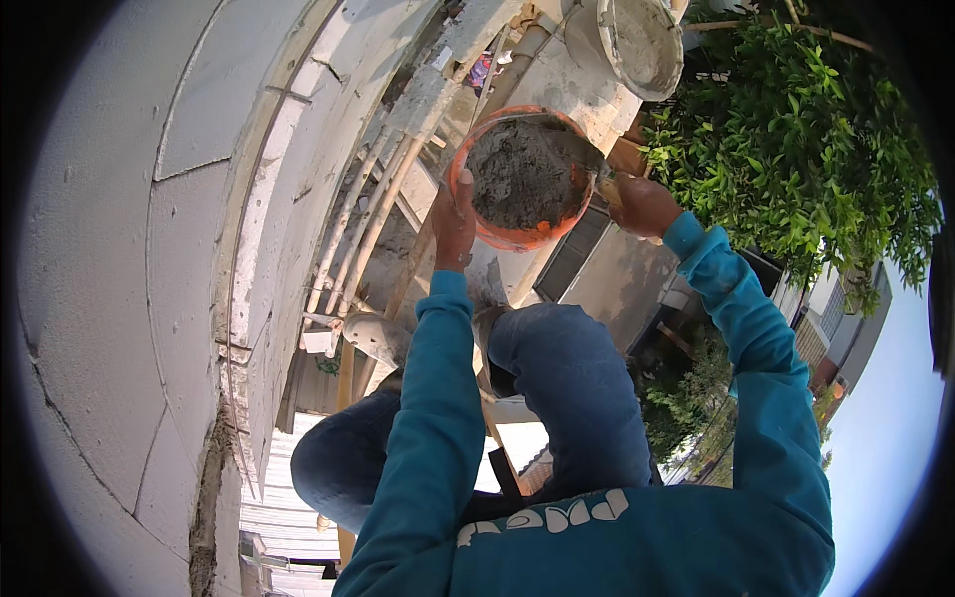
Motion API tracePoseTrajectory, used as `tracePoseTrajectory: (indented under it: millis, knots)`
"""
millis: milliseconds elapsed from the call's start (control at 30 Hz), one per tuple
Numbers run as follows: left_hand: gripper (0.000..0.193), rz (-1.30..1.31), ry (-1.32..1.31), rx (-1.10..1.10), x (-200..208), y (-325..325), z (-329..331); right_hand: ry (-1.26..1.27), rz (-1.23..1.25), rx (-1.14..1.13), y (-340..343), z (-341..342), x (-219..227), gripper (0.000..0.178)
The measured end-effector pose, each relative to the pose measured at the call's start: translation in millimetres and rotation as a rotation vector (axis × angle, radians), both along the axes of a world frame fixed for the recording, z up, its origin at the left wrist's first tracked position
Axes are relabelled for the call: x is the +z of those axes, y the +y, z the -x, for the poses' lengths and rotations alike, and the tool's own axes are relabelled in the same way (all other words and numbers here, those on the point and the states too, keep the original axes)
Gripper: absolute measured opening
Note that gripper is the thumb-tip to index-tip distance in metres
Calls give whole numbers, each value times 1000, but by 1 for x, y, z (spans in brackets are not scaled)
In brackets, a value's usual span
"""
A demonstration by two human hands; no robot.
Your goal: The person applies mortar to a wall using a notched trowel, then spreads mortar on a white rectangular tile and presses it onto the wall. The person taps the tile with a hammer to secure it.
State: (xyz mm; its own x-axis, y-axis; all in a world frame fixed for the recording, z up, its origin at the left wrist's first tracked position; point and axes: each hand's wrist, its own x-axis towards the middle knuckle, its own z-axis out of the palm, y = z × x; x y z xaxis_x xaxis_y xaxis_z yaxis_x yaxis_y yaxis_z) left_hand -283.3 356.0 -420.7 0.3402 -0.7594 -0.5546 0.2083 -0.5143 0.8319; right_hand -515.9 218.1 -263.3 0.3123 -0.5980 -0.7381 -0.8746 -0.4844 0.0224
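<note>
Wet grey mortar [522,171] fills an orange bucket [524,239] in front of me. My left hand [456,221] is closed on the bucket's near left side, with the thumb over the rim. At the right rim, my right hand [645,209] is wrapped round the light handle of a trowel [608,189]. Its dark blade reaches over the rim towards the mortar; how deep it goes I cannot tell.
A pale block wall [119,169] with mortar joints runs along my left. Beyond the orange bucket stands a mortar-smeared grey bucket [642,45] on planks. Bamboo poles [373,214] lie beside the wall. A leafy tree [786,149] is at the right, with buildings far below.
</note>
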Motion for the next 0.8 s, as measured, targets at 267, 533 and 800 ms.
tracePoseTrajectory:
  millis: [267,533,800]
  knots:
    - [68,184,204,93,-27,-8,8,164,-146,168,-30,-66,-22,37]
    - [61,474,87,68,-17,-34,9,-124,143,278,60,-61,11,23]
    - [58,552,33,-53,-20,-47,-2,25,194,209,126,-2,26,35]
